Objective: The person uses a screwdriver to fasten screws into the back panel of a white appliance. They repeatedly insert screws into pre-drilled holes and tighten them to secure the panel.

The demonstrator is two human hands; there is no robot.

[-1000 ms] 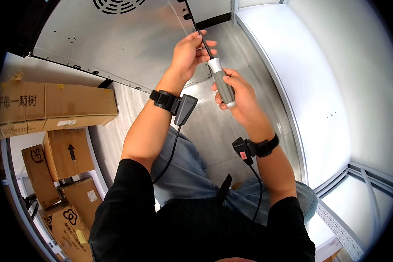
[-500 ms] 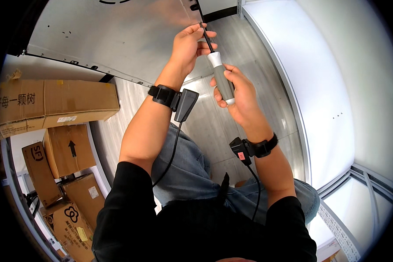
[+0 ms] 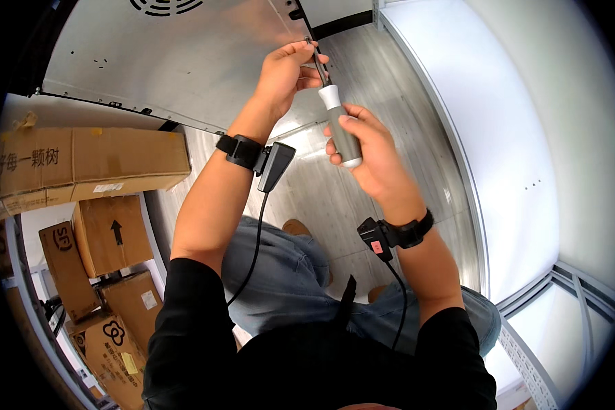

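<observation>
A screwdriver (image 3: 342, 130) with a grey handle, white collar and thin dark shaft slants up and left toward the edge of a large metal panel (image 3: 178, 68). My right hand (image 3: 374, 154) wraps round its handle. Up at the tip, my left hand (image 3: 280, 78) pinches the shaft between thumb and forefinger, the other fingers curled behind it. The tip is close to the panel's right edge; whether a screw sits there is too small to tell. Slots and small holes mark the panel.
Cardboard boxes (image 3: 119, 236) fill a rack at the left, with a long carton (image 3: 126, 154) on top. White shelving (image 3: 478, 130) runs along the right, with a metal frame (image 3: 581, 294) at lower right. Grey floor (image 3: 396, 89) lies below my hands.
Both hands and the screwdriver have shifted slightly left, its tip now nearer the panel's edge. More of the panel's slotted vent shows at the top, and a shoe has come into view.
</observation>
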